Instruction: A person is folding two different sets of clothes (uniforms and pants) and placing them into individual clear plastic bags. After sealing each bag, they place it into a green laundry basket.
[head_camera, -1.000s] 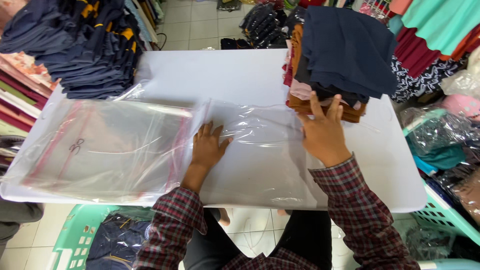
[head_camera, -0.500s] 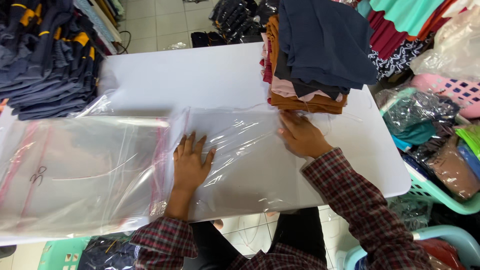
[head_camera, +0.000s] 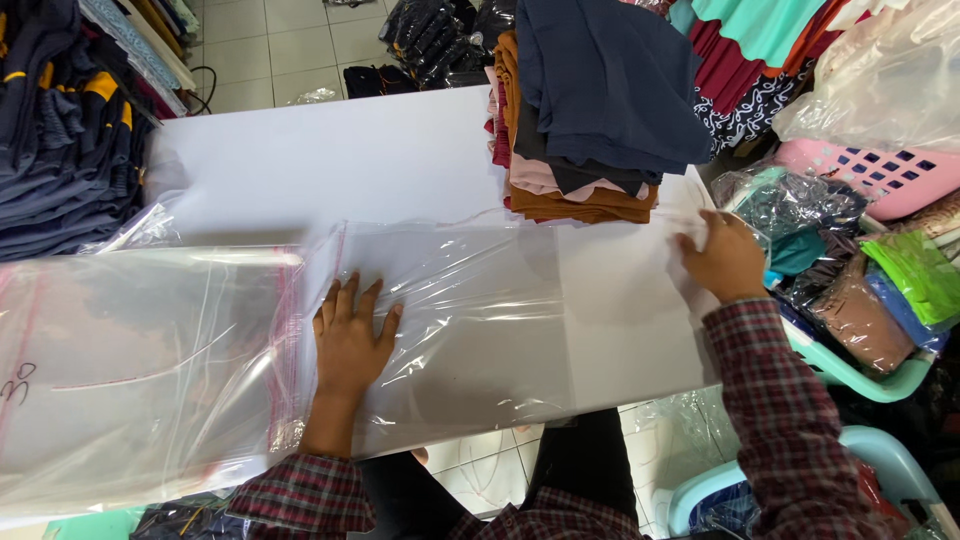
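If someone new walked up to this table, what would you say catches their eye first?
Most striking is the clear plastic bag spread across the white table, with the left hand pressed flat on it and the right hand at the table's right edge, touching thin plastic there. Next comes the stack of folded clothes, navy on top and brown beneath, at the table's far right. A pile of clear bags lies to the left.

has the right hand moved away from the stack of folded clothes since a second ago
Yes. The right hand was touching the front of the stack of folded clothes; now it lies off to the stack's right, at the right edge of the white table.
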